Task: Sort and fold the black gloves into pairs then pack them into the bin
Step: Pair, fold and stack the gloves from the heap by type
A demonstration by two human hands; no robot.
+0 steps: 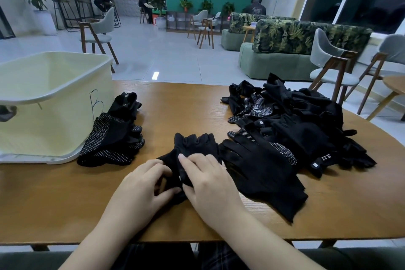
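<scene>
A black fingerless glove (195, 147) lies on the wooden table (65, 199) at the centre, partly bunched up. My left hand (140, 188) pinches its lower end from the left. My right hand (206, 180) grips and presses the same glove from the right. A large heap of black gloves (295, 120) covers the table's right side, with one flat glove (263, 173) nearest my right hand. A smaller stack of dotted black gloves (114, 138) lies against the pale yellow bin (43, 120) on the left. What the bin holds is hidden.
The bin carries a handwritten letter B on its side. The table's far edge runs behind the gloves. Chairs (328, 66), green sofas, plants and several seated people occupy the room beyond.
</scene>
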